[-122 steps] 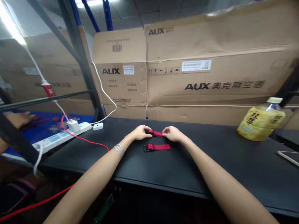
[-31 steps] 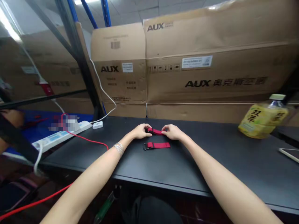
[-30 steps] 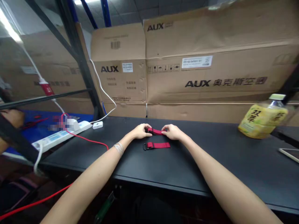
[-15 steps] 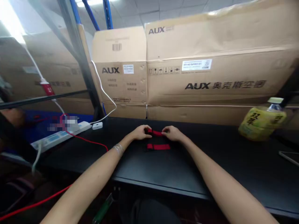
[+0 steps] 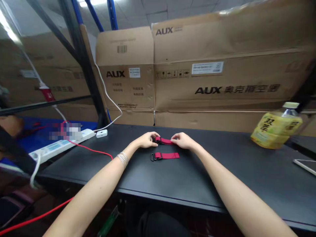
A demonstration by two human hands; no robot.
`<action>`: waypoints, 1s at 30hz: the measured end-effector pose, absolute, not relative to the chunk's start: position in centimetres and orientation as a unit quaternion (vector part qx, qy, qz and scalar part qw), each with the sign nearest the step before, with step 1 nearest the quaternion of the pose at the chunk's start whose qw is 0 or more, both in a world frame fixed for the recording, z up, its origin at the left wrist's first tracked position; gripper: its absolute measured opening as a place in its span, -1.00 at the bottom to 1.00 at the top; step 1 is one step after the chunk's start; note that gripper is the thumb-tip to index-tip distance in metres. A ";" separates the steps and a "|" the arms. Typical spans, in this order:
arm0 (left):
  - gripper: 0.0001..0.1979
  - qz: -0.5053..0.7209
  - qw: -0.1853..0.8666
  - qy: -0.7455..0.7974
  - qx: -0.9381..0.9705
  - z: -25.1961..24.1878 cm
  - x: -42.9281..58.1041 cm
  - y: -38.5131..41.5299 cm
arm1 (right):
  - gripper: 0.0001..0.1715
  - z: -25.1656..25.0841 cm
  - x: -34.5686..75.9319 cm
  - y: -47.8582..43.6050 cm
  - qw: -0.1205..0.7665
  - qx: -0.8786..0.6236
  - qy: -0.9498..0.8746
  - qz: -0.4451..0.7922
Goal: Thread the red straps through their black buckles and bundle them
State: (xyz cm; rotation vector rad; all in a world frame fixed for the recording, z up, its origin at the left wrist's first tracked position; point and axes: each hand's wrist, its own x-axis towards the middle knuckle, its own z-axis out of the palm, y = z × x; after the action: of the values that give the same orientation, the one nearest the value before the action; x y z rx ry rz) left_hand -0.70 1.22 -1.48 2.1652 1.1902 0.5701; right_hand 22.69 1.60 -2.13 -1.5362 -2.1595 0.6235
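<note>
A red webbing strap was pinched at its two ends, the black-buckled end by the left hand and the other by the right hand. A second red strap with a black ring was seen lying untouched on the black bench, just nearer the body than both hands. A plastic drink bottle was placed well beyond the right hand.

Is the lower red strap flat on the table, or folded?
Lying flat: the red strap stretches straight along the black table, its dark ring at the left end.
</note>
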 end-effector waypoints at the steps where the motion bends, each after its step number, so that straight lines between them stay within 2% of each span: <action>1: -0.51 0.216 0.297 0.449 0.815 -1.5 -0.7 1.2 | -0.72 -2.1 22.7 1.6 0.210 -0.551 -0.775 0.227; 19: -0.51 0.227 0.313 0.445 0.808 -1.6 -0.8 1.4 | -0.72 -1.8 22.5 1.2 0.212 -0.556 -0.771 0.225; 26: -0.40 0.213 0.353 0.428 0.804 -1.5 -1.4 1.8 | -0.72 -2.1 22.6 1.5 0.222 -0.564 -0.760 0.234; 30: -0.39 0.210 0.346 0.437 0.804 -1.5 -1.5 1.8 | -0.71 -1.4 22.8 1.2 0.220 -0.585 -0.756 0.194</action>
State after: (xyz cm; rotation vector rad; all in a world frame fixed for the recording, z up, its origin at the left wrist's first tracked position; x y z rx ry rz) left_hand -1.49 1.82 -1.50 2.0857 1.1332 0.5458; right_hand 22.82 1.18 -1.37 -1.6183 -2.0907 0.5378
